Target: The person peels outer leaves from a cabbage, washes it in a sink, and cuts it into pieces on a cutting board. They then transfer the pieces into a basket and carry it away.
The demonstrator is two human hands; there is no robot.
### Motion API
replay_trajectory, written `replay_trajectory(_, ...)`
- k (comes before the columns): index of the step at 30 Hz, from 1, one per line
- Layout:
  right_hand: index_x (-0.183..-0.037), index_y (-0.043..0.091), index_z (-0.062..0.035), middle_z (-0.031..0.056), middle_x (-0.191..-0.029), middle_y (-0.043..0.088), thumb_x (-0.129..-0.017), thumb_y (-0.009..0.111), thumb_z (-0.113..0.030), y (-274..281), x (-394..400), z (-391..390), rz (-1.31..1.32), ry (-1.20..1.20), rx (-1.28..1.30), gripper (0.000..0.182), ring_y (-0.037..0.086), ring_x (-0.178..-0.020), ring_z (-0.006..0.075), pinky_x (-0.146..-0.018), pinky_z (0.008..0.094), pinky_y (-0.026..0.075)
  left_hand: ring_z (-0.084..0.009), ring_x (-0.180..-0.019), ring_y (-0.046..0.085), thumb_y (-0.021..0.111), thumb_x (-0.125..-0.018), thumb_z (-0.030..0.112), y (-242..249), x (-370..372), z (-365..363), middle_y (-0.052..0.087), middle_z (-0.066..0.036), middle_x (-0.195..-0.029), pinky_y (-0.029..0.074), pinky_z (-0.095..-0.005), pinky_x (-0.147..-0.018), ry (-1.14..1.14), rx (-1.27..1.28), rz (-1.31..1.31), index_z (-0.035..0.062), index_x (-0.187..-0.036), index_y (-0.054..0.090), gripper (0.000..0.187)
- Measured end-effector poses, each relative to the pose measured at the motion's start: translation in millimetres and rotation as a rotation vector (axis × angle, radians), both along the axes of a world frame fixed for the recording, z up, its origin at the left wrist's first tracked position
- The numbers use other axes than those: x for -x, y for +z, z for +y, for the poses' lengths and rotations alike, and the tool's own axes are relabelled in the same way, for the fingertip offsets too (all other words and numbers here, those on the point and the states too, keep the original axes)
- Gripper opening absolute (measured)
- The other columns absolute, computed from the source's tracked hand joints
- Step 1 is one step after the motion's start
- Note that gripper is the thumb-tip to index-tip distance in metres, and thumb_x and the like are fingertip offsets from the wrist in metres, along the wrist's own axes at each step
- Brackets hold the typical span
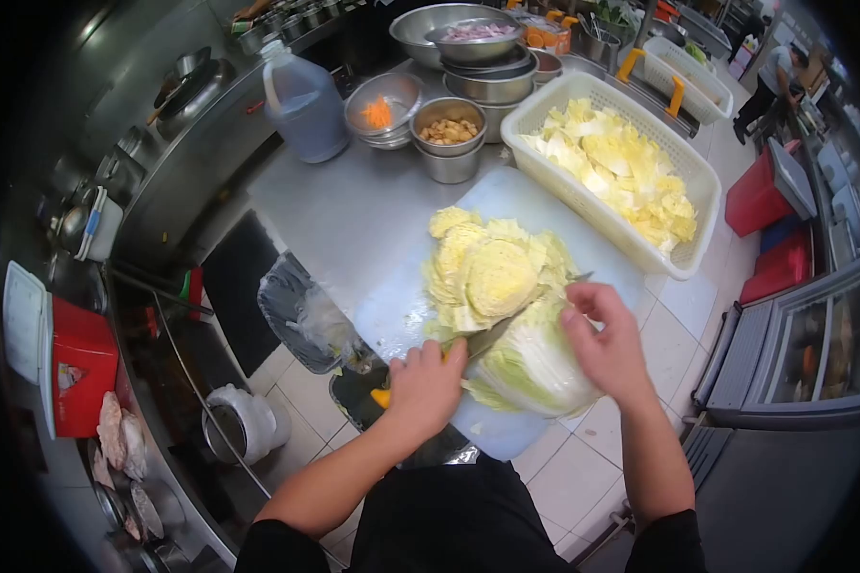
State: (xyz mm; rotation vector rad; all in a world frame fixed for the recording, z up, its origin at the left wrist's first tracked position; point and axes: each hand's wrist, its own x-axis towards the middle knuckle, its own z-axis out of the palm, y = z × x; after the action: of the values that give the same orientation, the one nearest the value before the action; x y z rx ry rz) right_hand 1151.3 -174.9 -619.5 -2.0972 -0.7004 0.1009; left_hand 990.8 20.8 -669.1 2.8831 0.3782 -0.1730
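I am viewing the brushed stainless-steel worktop (354, 205), which is running from the near edge to the far wall and carrying everything else. On its near right part the pale blue-white rectangular plastic cutting board (401, 306) is lying flat, its near end overhanging the worktop edge. Just beyond the board, the white perforated plastic basket (683, 267) is standing at an angle and holding a heap of cut yellow cabbage pieces (621, 167).

On the board, the large pale green and yellow napa cabbage (497, 306) is lying on its side, its cut core facing up and toward me. My right hand (607, 349) is resting on the cabbage's near right flank, fingers spread and pressing down on the leaves, so it is steadying the cabbage rather than enclosing it. My left hand (425, 387) is wrapped tightly round the yellow handle of the steel-bladed kitchen knife (487, 339), whose blade is passing across the cabbage between my two hands, with its tip showing at the far right side.

Farther back, the translucent plastic jug of dark liquid (306, 105) is standing at the left. Beside it, the small steel bowl of orange carrot shreds (382, 105) is sitting just beside the steel bowl of tan chunks (449, 134).
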Motion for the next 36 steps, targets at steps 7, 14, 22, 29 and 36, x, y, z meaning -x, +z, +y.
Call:
replay_trajectory(7,-0.131,0.061,-0.0021,0.0167,-0.127,0.064,-0.086,0.08,-0.035,6,-78,-42,0.245,0.042,0.111,0.059,0.062,-0.111,0.0291,-0.091,0.0392,0.053,-0.0424,-0.132,0.049,0.084,-0.081,0.036,12,31,11,0.049,-0.024,-0.142,0.042,-0.0478,-0.11,0.131,0.313,-0.206,0.004,-0.151,0.043,0.088)
replay_trajectory(14,-0.165,0.013,-0.0081,0.0311,-0.156,0.037,-0.057,0.094,-0.057,2,-121,73,0.038,0.508,0.541,0.144,0.044,-0.137,0.0495,-0.116,0.05,0.039,-0.0438,-0.15,0.032,0.091,-0.065,0.056,33,-86,55,0.023,-0.032,-0.162,0.034,-0.0437,-0.12,0.307,0.468,-0.213,-0.0002,-0.161,0.021,0.132)
replay_trajectory(22,-0.164,0.014,-0.005,0.0291,-0.153,0.041,-0.057,0.096,-0.047,-67,-124,125,0.015,0.704,0.459,0.14,0.043,-0.138,0.0472,-0.119,0.0467,0.035,-0.0372,-0.13,0.055,0.092,-0.066,0.047,-25,-148,78,0.055,-0.025,-0.139,0.046,-0.042,-0.109,0.253,0.692,-0.329,0.001,-0.145,0.05,0.1)
replay_trajectory(29,-0.155,0.035,-0.001,0.0282,-0.146,0.047,-0.059,0.091,-0.03,-67,-126,128,0.166,0.659,-0.057,0.115,0.046,-0.136,0.0422,-0.118,0.0447,0.037,-0.033,-0.116,0.066,0.091,-0.068,0.038,-4,-160,78,0.067,-0.021,-0.125,0.052,-0.0397,-0.1,0.218,0.79,-0.429,0.0042,-0.138,0.057,0.085)
replay_trajectory(36,-0.156,0.036,-0.0036,0.0311,-0.145,0.049,-0.063,0.088,-0.028,59,-176,90,0.038,0.509,-0.148,0.109,0.049,-0.137,0.0427,-0.116,0.0453,0.04,-0.0316,-0.13,0.059,0.088,-0.072,0.044,135,-229,61,0.059,-0.022,-0.142,0.046,-0.0386,-0.109,0.024,0.613,-0.455,0.0018,-0.149,0.047,0.097)
